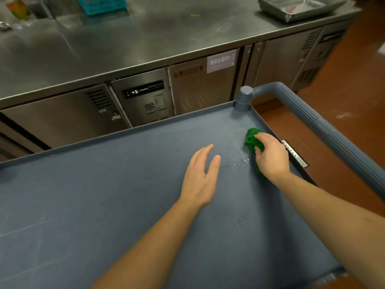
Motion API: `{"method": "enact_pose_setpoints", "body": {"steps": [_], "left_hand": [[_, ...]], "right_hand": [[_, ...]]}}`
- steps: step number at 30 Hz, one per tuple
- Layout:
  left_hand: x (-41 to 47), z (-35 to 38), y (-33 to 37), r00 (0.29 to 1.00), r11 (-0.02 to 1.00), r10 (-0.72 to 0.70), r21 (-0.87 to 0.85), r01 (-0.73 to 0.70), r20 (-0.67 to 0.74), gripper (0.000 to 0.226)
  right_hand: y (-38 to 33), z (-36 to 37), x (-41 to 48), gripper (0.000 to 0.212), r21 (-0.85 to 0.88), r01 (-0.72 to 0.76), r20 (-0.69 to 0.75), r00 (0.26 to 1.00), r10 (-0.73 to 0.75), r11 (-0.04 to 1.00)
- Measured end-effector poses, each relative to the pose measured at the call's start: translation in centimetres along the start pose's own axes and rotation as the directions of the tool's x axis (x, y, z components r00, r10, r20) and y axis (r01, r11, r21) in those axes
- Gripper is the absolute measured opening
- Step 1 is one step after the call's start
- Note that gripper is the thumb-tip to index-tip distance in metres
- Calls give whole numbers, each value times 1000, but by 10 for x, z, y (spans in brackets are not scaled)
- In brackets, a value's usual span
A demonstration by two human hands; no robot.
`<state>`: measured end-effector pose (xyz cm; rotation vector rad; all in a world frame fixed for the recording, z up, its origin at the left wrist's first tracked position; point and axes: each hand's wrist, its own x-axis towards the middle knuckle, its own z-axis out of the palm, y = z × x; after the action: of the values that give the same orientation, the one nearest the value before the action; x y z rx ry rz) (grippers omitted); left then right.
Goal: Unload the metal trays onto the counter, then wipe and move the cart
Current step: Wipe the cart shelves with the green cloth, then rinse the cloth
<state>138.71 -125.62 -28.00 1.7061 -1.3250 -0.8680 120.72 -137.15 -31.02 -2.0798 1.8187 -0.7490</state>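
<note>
The cart (104,205) sits close alongside the steel counter (145,38), its low raised rim (145,127) running parallel to the cabinet fronts with only a narrow gap between them. On the right, the ribbed grey handle (325,126) curves off the corner post (245,97) and out over the reddish-brown floor (343,90), where there is open room.

The blue-grey top shelf is broad and flat, with faint scuff lines and a scatter of water droplets (239,162) near the middle right. On the counter, a metal tray (302,9) lies at the far right end, well apart from a teal basket (102,4) at the back left. A dark control panel (143,89) shows on the cabinet below.

Now the hands. The right hand (270,157) is curled over a bunched green cloth (253,140), gripping it and pressing it to the shelf near the right rim, just short of the corner post. The left hand (201,176) is open, palm down, fingers straight with the thumb spread, low over mid-shelf beside the droplets. Whether it touches the surface, I can't tell. Both forearms reach in bare from the near edge.
</note>
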Motion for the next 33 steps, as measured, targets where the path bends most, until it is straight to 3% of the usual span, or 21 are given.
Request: {"method": "enact_pose_setpoints", "body": {"steps": [6,14,17,25,30,33], "left_hand": [[-31,-53,-30,1000,1000,1,10,-1,-23,43],[-77,-184,-80,982,996,-74,31,81,-172,45],[-103,-238,-105,961,990,-123,38,137,-249,44],[-169,-351,-162,848,949,-284,-8,314,-448,47],[-195,-385,-179,828,946,-299,-34,322,-475,49],[-206,-395,-187,825,948,-282,-13,317,-490,49]], "right_hand": [[-72,32,-63,36,25,38,-18,999,-37,999],[-217,116,-135,39,143,197,97,973,-212,970],[-268,144,-150,39,194,173,110,974,-196,966],[-404,220,-191,39,312,259,184,927,-326,914],[-469,261,-185,47,310,210,290,908,-302,928],[-502,275,-194,49,315,278,343,858,-382,908]]}}
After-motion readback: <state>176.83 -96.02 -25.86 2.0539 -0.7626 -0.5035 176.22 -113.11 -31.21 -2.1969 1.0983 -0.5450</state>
